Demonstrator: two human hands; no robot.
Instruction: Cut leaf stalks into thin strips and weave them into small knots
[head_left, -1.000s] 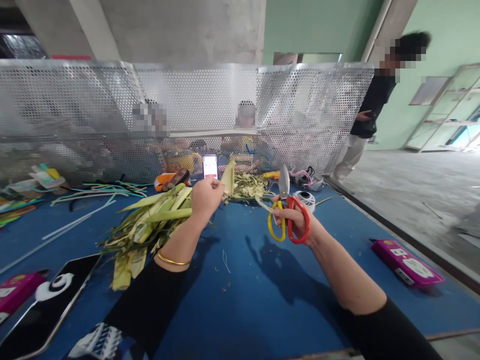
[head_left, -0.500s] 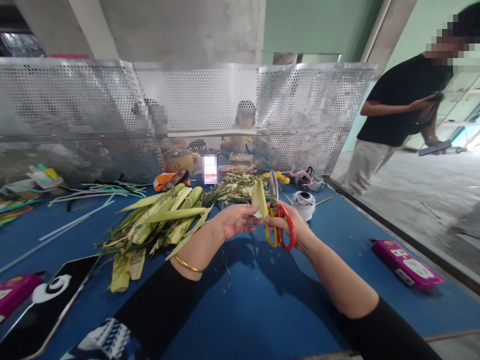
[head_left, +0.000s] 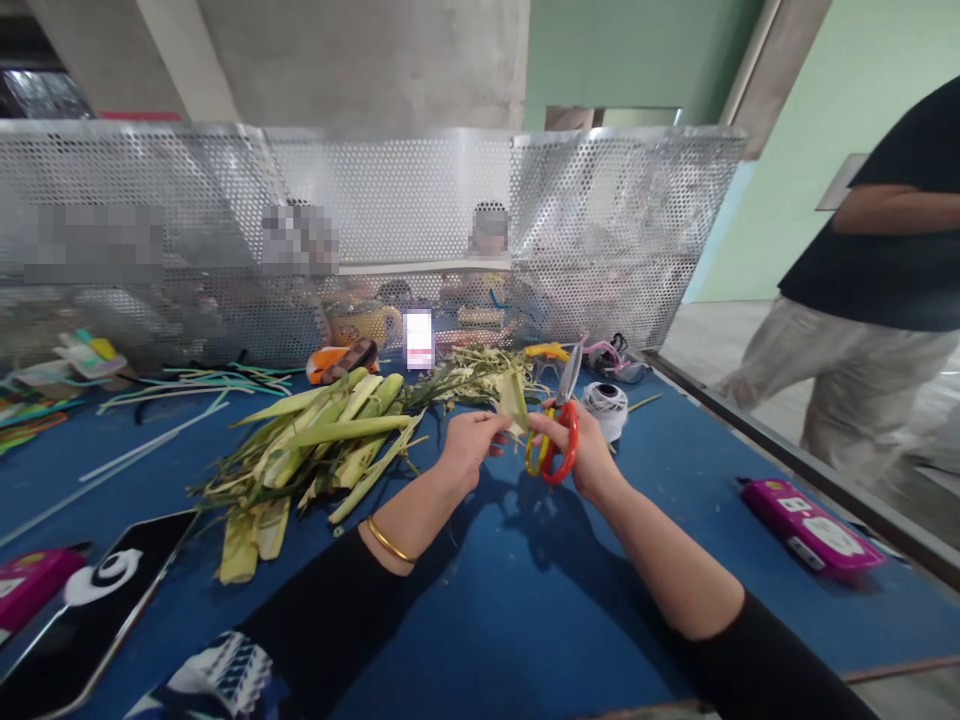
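Between my hands is a pale green corn husk piece (head_left: 513, 398), held up above the blue table. My left hand (head_left: 469, 447) pinches its lower left edge between thumb and fingers. In my right hand (head_left: 589, 455) are scissors (head_left: 562, 440) with one red and one yellow handle, their blades pointing up and away. The right fingertips also touch the husk's right edge. A heap of corn husks (head_left: 330, 435) lies left of my left hand. Farther back spreads a pile of shredded husk scraps (head_left: 480, 375). A spool of white thread (head_left: 606, 408) stands just beyond my right hand.
A perforated metal screen (head_left: 420, 190) closes off the table's (head_left: 510, 640) far side. A large phone (head_left: 97, 610) lies front left, a purple pack (head_left: 814, 530) at right. Thin plastic strips (head_left: 195, 385) lie back left. A person in black (head_left: 900, 240) stands past the right edge.
The husk has tilted and lowered slightly between my hands. The scissors have turned, their blades now leaning right. The person at right has moved closer and farther right.
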